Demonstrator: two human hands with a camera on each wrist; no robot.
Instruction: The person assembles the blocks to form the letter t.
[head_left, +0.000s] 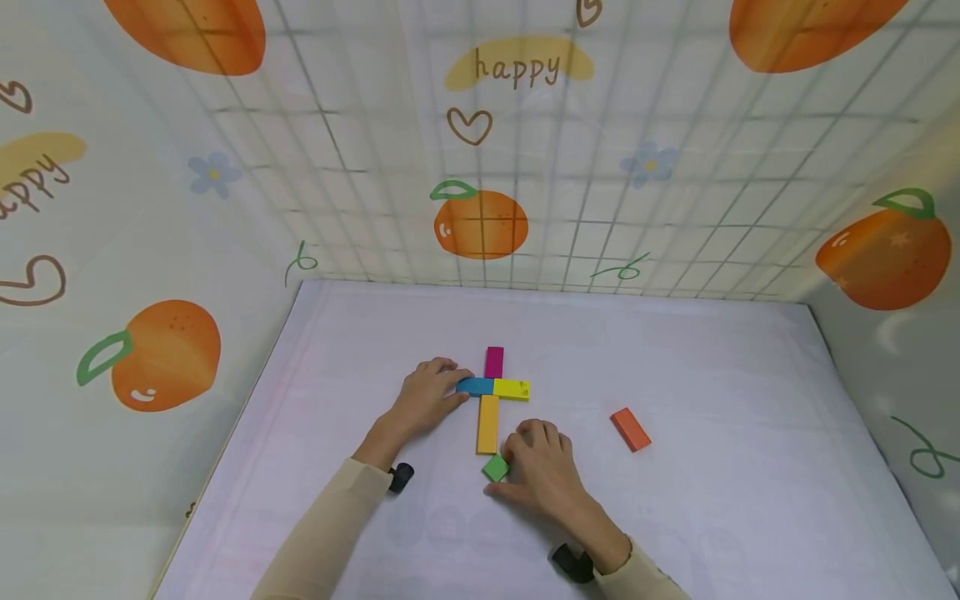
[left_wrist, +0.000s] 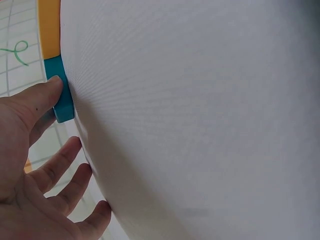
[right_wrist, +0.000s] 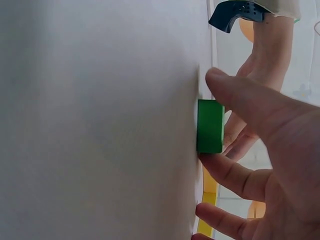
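Observation:
My left hand (head_left: 424,397) pinches the blue block (head_left: 476,387) at its left end, with the thumb on its near side in the left wrist view. Against the blue block's right end lies a yellow block (head_left: 512,390). A magenta block (head_left: 494,362) stretches away above this pair, and an orange-yellow block (head_left: 487,424) runs down below it. Just under that lies a green block (head_left: 495,468), turned like a diamond. My right hand (head_left: 546,473) is around the green block; in the right wrist view its index fingertip touches one edge while the thumb (right_wrist: 217,76) stays apart.
A red-orange block (head_left: 631,429) lies by itself to the right on the white tabletop (head_left: 720,483). Printed curtains with oranges (head_left: 481,225) rise behind the table and at both sides. Each wrist wears a black device (head_left: 573,563).

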